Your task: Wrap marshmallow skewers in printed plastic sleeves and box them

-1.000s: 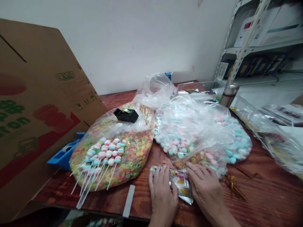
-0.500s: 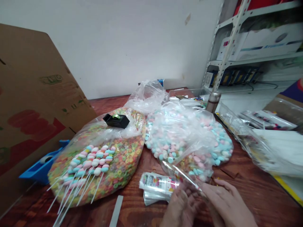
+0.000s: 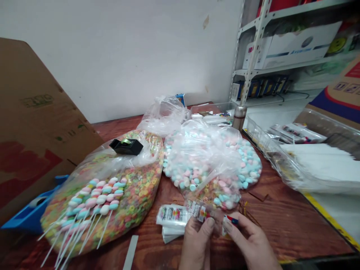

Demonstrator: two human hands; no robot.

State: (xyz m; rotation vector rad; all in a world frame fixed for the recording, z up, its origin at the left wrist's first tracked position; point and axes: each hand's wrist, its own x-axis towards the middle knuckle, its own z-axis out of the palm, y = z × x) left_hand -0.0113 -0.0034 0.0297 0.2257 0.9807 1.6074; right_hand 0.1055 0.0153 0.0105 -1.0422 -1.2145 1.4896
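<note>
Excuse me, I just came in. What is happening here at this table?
A person's left hand and right hand are pinching a small clear printed packet above a wooden table. A stack of printed packets lies just beside them. Farther back are a bag of marshmallows and a bag of cereal rings, with marshmallow sticks lying on that bag.

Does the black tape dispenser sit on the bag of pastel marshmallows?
No, the black tape dispenser sits on the bag of colored cereal rings, not on the marshmallow bag.
</note>
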